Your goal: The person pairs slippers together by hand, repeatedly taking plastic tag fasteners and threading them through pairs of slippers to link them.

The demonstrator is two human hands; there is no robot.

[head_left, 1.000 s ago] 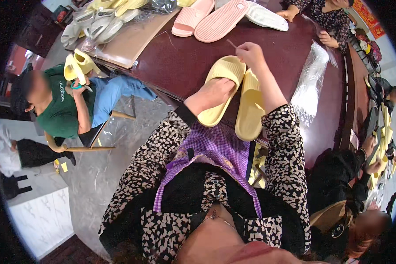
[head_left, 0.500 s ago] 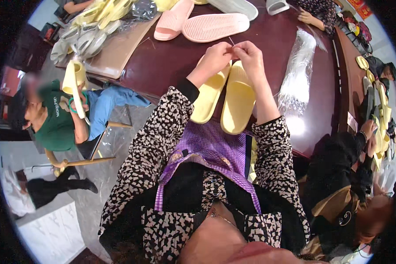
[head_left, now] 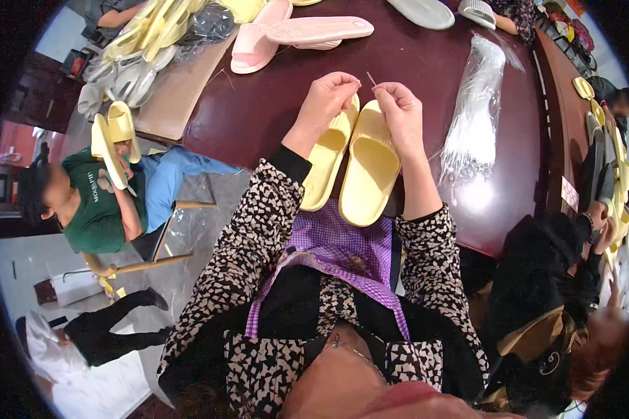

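Two yellow slippers, a left one (head_left: 323,171) and a right one (head_left: 368,171), lie side by side at the table's near edge, toes pointing away from me. Over their toe straps, my left hand (head_left: 327,105) is closed in a pinch; a tiny pale bit shows at its fingertips, too small to name. Just to its right, my right hand (head_left: 400,115) pinches a thin whitish plastic tie (head_left: 371,78) whose end sticks up from the fingers. A narrow gap parts the two hands. Right of them lies a bundle of thin clear plastic ties (head_left: 474,105).
Pink slippers (head_left: 255,49) overlap at the far side of the dark red table (head_left: 258,126), with grey slippers (head_left: 426,12) beyond. Bagged slippers (head_left: 143,63) pile up at far left. A seated person in green (head_left: 101,202) holds yellow slippers; another person (head_left: 538,272) works at right.
My hands have come apart from touching fingertips. The yellow slippers have shifted slightly left in view. One pink slipper now leans over the other. At left, the seated person's yellow slippers have spread apart.
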